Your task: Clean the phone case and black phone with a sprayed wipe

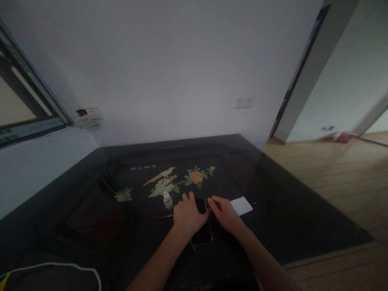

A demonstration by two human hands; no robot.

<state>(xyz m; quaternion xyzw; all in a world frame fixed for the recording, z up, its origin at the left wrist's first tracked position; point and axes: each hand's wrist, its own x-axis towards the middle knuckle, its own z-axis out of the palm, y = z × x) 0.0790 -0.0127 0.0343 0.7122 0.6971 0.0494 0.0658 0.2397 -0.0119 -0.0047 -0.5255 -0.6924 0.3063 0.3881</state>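
A dark smartphone (pixel 202 234) with a pale rim lies on the black table in front of me. My left hand (pixel 188 214) is laid across it, with the fingers at its far left side and the thumb reaching over to its right edge. Close by the phone's upper right edge, my right hand (pixel 224 212) has its thumb and forefinger pinched together; whatever is between them is too small to make out. A small white-capped bottle (pixel 167 201) stands upright just left of my left hand. Beside my right hand lies a white sheet of paper (pixel 241 205), partly behind it.
The dark glossy table (pixel 291 218) carries an inlaid bird-and-flower picture (pixel 163 184). A white cable (pixel 60 264) curves across the lower left. Sockets (pixel 244 102) sit on the wall behind. A small thin object (pixel 254 203) lies right of the paper. Wooden floor (pixel 306 169) extends at right.
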